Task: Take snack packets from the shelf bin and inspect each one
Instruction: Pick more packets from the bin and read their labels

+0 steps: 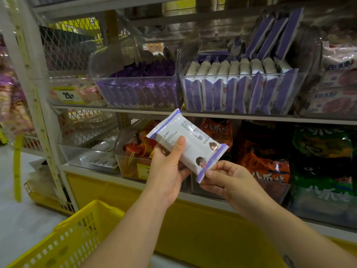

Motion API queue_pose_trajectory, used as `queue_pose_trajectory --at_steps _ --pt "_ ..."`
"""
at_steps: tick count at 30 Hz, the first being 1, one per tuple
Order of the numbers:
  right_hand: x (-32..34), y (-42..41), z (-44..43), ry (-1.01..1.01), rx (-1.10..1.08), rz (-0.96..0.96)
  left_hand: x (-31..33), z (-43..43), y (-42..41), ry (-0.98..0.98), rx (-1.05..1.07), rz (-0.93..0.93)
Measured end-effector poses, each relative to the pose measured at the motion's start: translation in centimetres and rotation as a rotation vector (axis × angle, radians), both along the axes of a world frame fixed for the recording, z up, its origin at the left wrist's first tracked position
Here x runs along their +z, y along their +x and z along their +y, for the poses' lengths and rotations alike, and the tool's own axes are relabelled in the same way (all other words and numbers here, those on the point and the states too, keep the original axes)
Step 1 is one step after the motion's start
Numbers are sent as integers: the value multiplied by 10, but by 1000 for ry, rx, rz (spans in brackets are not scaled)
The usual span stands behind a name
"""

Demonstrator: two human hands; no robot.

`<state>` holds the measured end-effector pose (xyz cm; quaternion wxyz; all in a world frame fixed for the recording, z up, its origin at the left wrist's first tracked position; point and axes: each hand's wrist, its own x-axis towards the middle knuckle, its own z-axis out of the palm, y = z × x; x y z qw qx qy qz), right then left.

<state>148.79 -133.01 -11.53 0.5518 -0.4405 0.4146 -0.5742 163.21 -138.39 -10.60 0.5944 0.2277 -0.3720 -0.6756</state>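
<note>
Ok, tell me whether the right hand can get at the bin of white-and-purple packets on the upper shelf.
Probably yes: the bin is open-topped with nothing before it, though the right hand pinches the held packet.

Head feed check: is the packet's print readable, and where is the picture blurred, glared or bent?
Head view: the packet, gripped by the left hand and pinched by the right hand, is fairly sharp, but its print is too small to read; head view: reflections haze the clear bin above; head view: wide-angle distortion slants the shelf upright at left.
</note>
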Motion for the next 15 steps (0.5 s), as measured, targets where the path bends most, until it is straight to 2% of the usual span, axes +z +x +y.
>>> queue_pose_trajectory --at_steps 5,8,11,13,15 --pt "8 -4 2 -70 74 -15 1 -3 6 -3 3 -58" --pt "10 -5 2 -123 117 -35 -4 -2 5 27 13 -176" --pt "8 -6 1 -166 42 -25 -7 -2 4 -12 44 -336" --pt "6 -6 1 -206 -13 30 -6 0 4 -85 49 -443" --pt "4 -6 1 -251 -47 137 -5 2 2 -118 -1 -470"
